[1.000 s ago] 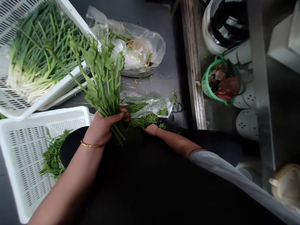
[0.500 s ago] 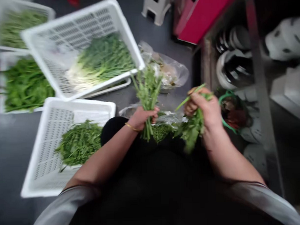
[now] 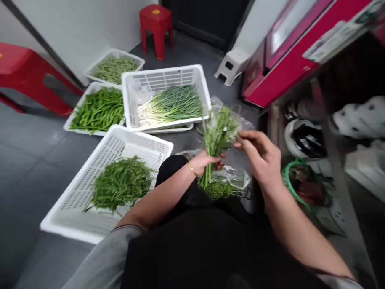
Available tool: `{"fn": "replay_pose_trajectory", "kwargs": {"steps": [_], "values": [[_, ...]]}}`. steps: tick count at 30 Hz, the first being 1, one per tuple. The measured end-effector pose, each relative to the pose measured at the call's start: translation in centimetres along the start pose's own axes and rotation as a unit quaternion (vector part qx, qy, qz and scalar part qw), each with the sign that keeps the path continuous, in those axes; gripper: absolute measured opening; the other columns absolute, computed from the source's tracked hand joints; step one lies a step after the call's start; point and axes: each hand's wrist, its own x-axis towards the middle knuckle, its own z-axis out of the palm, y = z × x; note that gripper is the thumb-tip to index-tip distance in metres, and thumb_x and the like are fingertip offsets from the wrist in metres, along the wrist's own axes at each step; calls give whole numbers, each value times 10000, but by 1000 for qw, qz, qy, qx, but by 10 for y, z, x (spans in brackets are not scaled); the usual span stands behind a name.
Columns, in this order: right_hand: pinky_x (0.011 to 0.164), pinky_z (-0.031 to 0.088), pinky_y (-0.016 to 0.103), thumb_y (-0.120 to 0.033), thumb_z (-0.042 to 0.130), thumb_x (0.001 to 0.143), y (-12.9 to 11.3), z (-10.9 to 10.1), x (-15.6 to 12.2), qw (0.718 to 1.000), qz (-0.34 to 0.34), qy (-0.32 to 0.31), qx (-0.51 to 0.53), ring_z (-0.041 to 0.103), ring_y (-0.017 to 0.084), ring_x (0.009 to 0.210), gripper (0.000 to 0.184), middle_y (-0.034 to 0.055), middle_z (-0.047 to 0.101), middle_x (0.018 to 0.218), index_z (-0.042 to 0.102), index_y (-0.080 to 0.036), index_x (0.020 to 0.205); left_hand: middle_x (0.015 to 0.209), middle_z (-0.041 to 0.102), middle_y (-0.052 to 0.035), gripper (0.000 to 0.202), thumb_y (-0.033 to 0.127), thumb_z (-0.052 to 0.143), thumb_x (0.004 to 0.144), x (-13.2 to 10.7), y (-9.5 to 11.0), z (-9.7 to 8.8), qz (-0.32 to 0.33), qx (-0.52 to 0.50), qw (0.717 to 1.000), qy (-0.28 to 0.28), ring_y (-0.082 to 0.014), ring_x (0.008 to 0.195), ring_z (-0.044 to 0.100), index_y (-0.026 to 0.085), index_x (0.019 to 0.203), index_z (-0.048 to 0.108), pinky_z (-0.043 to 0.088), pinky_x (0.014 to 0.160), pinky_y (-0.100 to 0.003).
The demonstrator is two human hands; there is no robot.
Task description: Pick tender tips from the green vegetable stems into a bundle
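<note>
My left hand (image 3: 208, 161) is closed around the stems of a bunch of leafy greens (image 3: 218, 133), their leaves pointing away from me. Beside those leaves, my right hand (image 3: 259, 155) has its thumb and fingertips pinched together; whatever is between them is too small to make out. Under the bunch, more greens (image 3: 217, 190) lie in an open clear plastic bag (image 3: 239, 176) close to my lap. To the left, a white slatted basket (image 3: 73, 224) holds a loose pile of the leafy greens (image 3: 121, 185).
Beyond are a white basket of scallions (image 3: 175, 105), a tray of green peppers (image 3: 98, 110) and a basket of green beans (image 3: 115, 69). Red stools (image 3: 156, 25) and a white stool (image 3: 232, 65) stand farther off. At right are a pink cabinet (image 3: 278, 70) and a shelf with a green-rimmed basket (image 3: 288, 179).
My view has tilted up, bringing the red stools into sight. The greens in my right hand are gone from it, and that hand has come up beside the bunch in my left.
</note>
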Motion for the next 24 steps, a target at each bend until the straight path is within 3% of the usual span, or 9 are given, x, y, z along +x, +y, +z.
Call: {"fn": "replay_pose_trajectory", "kwargs": {"steps": [3, 7, 10, 13, 16, 18, 20, 22, 24], "values": [[822, 473, 390, -423, 538, 797, 38, -17, -68, 987, 161, 19, -17, 595, 196, 871, 401, 79, 611, 963, 514, -168, 1106, 666, 624, -35, 292, 203, 713, 675, 3, -9, 17, 13, 13, 1000, -23, -127, 555, 591, 106, 926, 599, 482, 612, -301], [797, 491, 366, -407, 574, 767, 49, 15, -127, 955, 244, -131, 107, 615, 195, 856, 396, 76, 629, 967, 511, -159, 1069, 703, 608, -11, 290, 218, 689, 703, -5, -23, 56, 21, 32, 997, -60, -118, 592, 593, 152, 971, 599, 472, 609, -267], [630, 512, 314, -425, 485, 824, 43, 21, -140, 926, 259, -178, 211, 606, 151, 614, 302, 24, 614, 712, 520, -146, 934, 826, 636, -42, 317, 209, 689, 702, -16, -32, 86, 32, 121, 987, -98, -159, 750, 613, 165, 1006, 611, 476, 731, -304], [706, 502, 339, -420, 491, 820, 43, 9, -149, 964, 207, -117, 121, 614, 178, 694, 315, 22, 604, 701, 522, -162, 999, 872, 659, -77, 173, 236, 686, 700, -26, -40, 106, 16, 239, 964, -112, -196, 855, 603, 148, 848, 668, 449, 826, -324], [807, 466, 385, -453, 544, 773, 45, -9, -157, 987, 136, -76, -49, 596, 242, 911, 460, 109, 624, 945, 500, -156, 1121, 770, 662, -66, 130, 267, 673, 704, -34, -46, 115, 10, 278, 959, -59, -217, 869, 605, 157, 773, 680, 443, 833, -327], [755, 469, 377, -491, 597, 720, 39, -28, -159, 979, 88, -151, -109, 601, 261, 878, 489, 133, 625, 981, 553, -147, 1064, 700, 653, -55, 173, 266, 666, 705, -41, -45, 116, -11, 271, 961, -55, -225, 829, 614, 161, 841, 683, 451, 799, -336], [682, 458, 317, -476, 594, 733, 26, -57, -159, 971, 52, -204, -112, 608, 211, 743, 357, 87, 652, 857, 623, -165, 906, 634, 640, -48, 206, 250, 652, 713, -48, -40, 118, -33, 269, 960, -76, -230, 791, 621, 158, 894, 680, 448, 779, -341], [632, 424, 252, -421, 516, 814, 10, -89, -155, 984, 50, -154, -69, 573, 139, 639, 278, 33, 637, 716, 641, -175, 775, 563, 615, -41, 209, 226, 634, 723, -55, -33, 121, -47, 278, 955, -95, -241, 799, 627, 149, 912, 678, 437, 786, -347], [598, 396, 220, -404, 483, 841, -4, -116, -147, 996, 80, -37, -11, 534, 103, 602, 294, 12, 611, 666, 639, -166, 764, 510, 586, -34, 207, 205, 624, 723, -60, -28, 125, -54, 291, 950, -104, -260, 832, 631, 139, 911, 679, 424, 816, -362]]}}
